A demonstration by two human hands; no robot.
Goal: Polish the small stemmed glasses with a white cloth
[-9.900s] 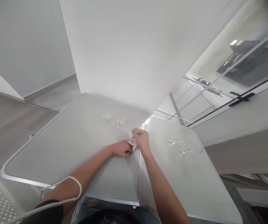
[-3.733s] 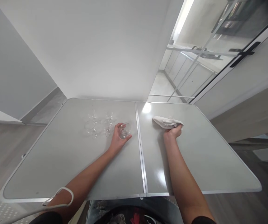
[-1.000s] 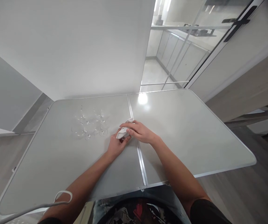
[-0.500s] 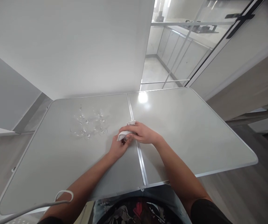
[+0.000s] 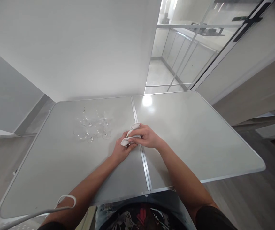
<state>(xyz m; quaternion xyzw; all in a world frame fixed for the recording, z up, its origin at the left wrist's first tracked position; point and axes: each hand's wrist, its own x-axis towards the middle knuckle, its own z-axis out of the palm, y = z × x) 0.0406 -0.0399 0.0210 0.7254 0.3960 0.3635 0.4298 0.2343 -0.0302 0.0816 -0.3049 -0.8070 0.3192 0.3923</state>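
Observation:
My left hand [image 5: 121,150] and my right hand [image 5: 146,137] meet over the middle seam of a grey folding table [image 5: 190,134]. The right hand's fingers are closed on a small white cloth [image 5: 130,137], pressing it onto something held in my left hand. The cloth and fingers hide that thing almost wholly; it looks like a small clear glass. Several clear stemmed glasses [image 5: 91,129] stand in a group on the table just left of my hands.
A white wall rises behind the table. A glass door with a black handle [image 5: 249,20] is at the back right. Wooden floor lies to the left and right. A white cable [image 5: 65,204] loops by my left arm.
My hands have stayed at the table's middle seam. The right hand has shifted slightly and turned the cloth over the thing in my left hand. The glasses at left have not moved.

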